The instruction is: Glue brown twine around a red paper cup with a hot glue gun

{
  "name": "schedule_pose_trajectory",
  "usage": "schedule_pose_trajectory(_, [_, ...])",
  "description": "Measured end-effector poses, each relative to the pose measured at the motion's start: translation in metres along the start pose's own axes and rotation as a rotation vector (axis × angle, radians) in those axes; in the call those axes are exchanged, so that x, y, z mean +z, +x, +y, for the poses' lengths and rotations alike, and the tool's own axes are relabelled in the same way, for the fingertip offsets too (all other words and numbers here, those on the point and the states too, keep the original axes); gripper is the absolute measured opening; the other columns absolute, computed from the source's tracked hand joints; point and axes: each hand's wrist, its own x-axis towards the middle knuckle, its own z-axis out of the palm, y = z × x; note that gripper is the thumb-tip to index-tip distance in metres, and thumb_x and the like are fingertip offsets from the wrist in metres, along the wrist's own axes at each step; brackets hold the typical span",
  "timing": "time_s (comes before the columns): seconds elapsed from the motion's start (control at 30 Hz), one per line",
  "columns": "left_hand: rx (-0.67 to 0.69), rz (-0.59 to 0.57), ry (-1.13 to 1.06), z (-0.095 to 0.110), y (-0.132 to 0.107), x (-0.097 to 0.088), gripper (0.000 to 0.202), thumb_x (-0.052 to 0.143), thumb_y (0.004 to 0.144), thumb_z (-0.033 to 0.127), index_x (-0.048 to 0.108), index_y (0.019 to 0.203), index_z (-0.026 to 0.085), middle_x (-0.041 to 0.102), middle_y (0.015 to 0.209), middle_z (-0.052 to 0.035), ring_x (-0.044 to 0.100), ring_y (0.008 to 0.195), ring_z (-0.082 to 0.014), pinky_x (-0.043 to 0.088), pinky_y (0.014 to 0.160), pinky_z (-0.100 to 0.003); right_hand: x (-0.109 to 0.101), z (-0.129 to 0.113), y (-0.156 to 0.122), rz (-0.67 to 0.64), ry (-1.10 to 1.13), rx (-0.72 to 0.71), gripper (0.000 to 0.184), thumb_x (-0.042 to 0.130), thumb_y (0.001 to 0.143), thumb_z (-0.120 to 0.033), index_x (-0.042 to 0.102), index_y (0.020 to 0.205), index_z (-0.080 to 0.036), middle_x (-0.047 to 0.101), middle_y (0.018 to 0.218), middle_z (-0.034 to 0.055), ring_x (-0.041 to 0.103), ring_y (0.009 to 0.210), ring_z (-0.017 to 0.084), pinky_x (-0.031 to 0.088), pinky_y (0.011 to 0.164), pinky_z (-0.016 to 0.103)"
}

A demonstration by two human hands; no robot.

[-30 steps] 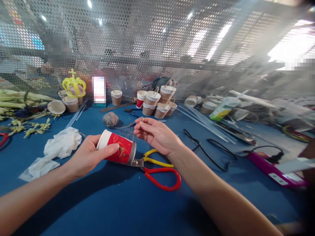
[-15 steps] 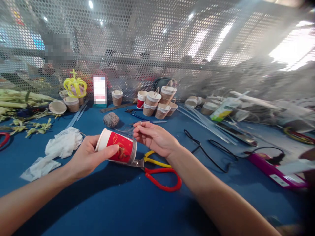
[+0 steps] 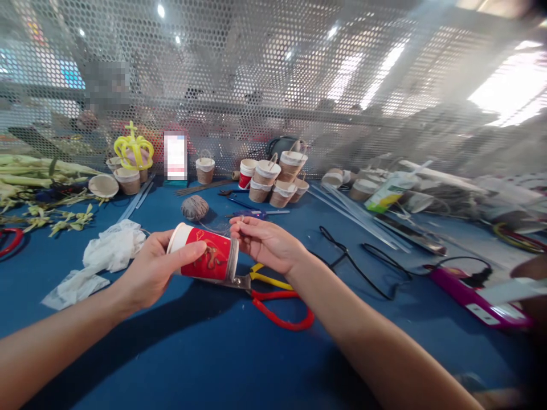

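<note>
My left hand (image 3: 156,267) is closed around a red and white paper cup (image 3: 208,254), which lies tilted on its side with its mouth to the left. Grey yarn (image 3: 233,259) is wound around the cup's base end. Close to that end, my right hand (image 3: 267,239) pinches the yarn strand between thumb and fingers. A grey ball of yarn (image 3: 195,208) sits on the table beyond the cup. Below the hands lie scissors (image 3: 282,316) with one red and one yellow handle, their blades partly hidden behind the cup.
Crumpled white fabric (image 3: 113,245) lies left of the cup. Several small wrapped buckets (image 3: 265,171) are stacked at the back before a perforated metal screen (image 3: 239,68). A black cable (image 3: 337,245) and a purple power strip (image 3: 461,296) are at the right.
The view has shifted slightly. Both hands stay at the cup's base end, and the right hand is a little lower, still pinching the yarn.
</note>
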Motion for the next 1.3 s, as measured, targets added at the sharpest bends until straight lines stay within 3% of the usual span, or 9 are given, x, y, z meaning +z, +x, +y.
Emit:
schedule_pose_trajectory(0.2, [-0.083,0.048,-0.096,0.003,0.001,0.002,0.011,0.074,0.058,0.023,0.070,0.064,0.015,0.069,0.056,-0.0017,0.059,0.047,-0.0107,0.045,0.048,-0.015,-0.001,0.002,0.002,0.010,-0.009,0.010,0.024,0.039,0.085,-0.002,0.057,0.073,-0.012,0.056,0.057,-0.0024,0.054,0.049,0.003,0.048,0.054,0.013])
schedule_pose_trajectory(0.5, [-0.146,0.081,-0.209,0.007,0.001,0.004,0.009,0.062,0.071,0.018,0.068,0.065,0.012,0.069,0.065,-0.0032,0.060,0.052,-0.0103,0.048,0.052,-0.017,0.003,0.012,0.002,0.064,-0.146,-0.007,0.009,0.051,0.078,-0.010,0.057,0.075,-0.015,0.058,0.063,-0.0035,0.054,0.053,0.003,0.044,0.052,0.013])
schedule_pose_trajectory(0.63, [-0.157,0.040,-0.266,0.006,0.002,0.004,0.012,0.063,0.072,0.019,0.067,0.071,0.008,0.069,0.063,-0.0048,0.059,0.051,-0.0103,0.047,0.050,-0.017,0.006,0.022,0.004,0.054,-0.272,-0.037,0.001,0.056,0.073,-0.017,0.055,0.073,-0.017,0.060,0.064,-0.0039,0.054,0.053,0.004,0.044,0.054,0.016])
schedule_pose_trajectory(0.7, [-0.158,0.035,-0.291,0.006,0.002,0.003,0.016,0.063,0.072,0.021,0.067,0.078,0.007,0.070,0.068,-0.0072,0.060,0.053,-0.0115,0.048,0.051,-0.018,0.006,0.026,0.005,0.050,-0.368,-0.062,0.006,0.059,0.071,-0.021,0.055,0.070,-0.017,0.060,0.063,-0.0033,0.054,0.052,0.006,0.045,0.055,0.018])
schedule_pose_trajectory(0.83, [-0.129,0.111,-0.308,0.011,0.002,0.004,0.018,0.059,0.075,0.018,0.066,0.087,0.007,0.071,0.077,-0.0089,0.063,0.060,-0.0135,0.050,0.058,-0.021,0.001,0.023,0.004,0.095,-0.635,-0.120,0.017,0.064,0.066,-0.026,0.053,0.058,-0.015,0.058,0.048,-0.0016,0.051,0.040,0.009,0.038,0.041,0.020])
schedule_pose_trajectory(0.93, [-0.108,0.142,-0.277,0.017,0.003,0.003,0.017,0.058,0.075,0.018,0.067,0.086,0.007,0.071,0.079,-0.0085,0.063,0.065,-0.0144,0.050,0.061,-0.022,-0.001,0.013,-0.002,0.204,-0.802,-0.231,0.025,0.060,0.071,-0.031,0.050,0.053,-0.017,0.052,0.039,-0.0028,0.044,0.033,0.008,0.032,0.037,0.021])
schedule_pose_trajectory(1.0, [-0.103,0.141,-0.245,0.018,0.005,0.001,0.019,0.057,0.075,0.018,0.067,0.088,0.008,0.071,0.083,-0.0085,0.063,0.067,-0.0143,0.050,0.062,-0.022,0.001,0.007,-0.008,0.265,-0.878,-0.376,0.025,0.052,0.077,-0.035,0.052,0.059,-0.017,0.053,0.045,-0.0027,0.046,0.039,0.008,0.035,0.042,0.021])
schedule_pose_trajectory(1.17, [-0.094,0.130,-0.189,0.013,0.010,-0.002,0.025,0.062,0.071,0.020,0.066,0.092,0.008,0.070,0.092,-0.0111,0.063,0.074,-0.0165,0.049,0.067,-0.024,0.016,0.011,-0.023,0.169,-1.234,-0.835,0.015,0.050,0.080,-0.032,0.057,0.080,-0.019,0.061,0.072,0.0021,0.055,0.064,0.013,0.044,0.059,0.025])
schedule_pose_trajectory(1.3, [-0.064,0.153,-0.173,0.009,0.010,0.000,0.022,0.065,0.068,0.018,0.067,0.088,0.008,0.072,0.084,-0.0106,0.064,0.073,-0.0174,0.049,0.067,-0.024,0.020,0.020,-0.023,0.188,-1.307,-0.913,0.006,0.052,0.078,-0.024,0.056,0.077,-0.019,0.062,0.069,0.0015,0.056,0.061,0.012,0.046,0.058,0.024])
